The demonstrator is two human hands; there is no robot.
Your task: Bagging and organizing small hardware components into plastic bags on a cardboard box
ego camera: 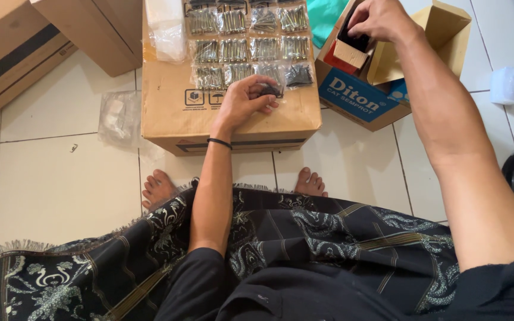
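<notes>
The left hand point(242, 102) pinches a small bag of dark screws point(270, 91) on the near edge of the cardboard box point(174, 116). The right hand point(379, 19), fingers curled, reaches into the far-right open carton point(355, 98).

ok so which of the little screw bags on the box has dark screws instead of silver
The bag of dark screws at the right end of the bottom row, just right of the left hand; the others hold silvery screws.
</notes>
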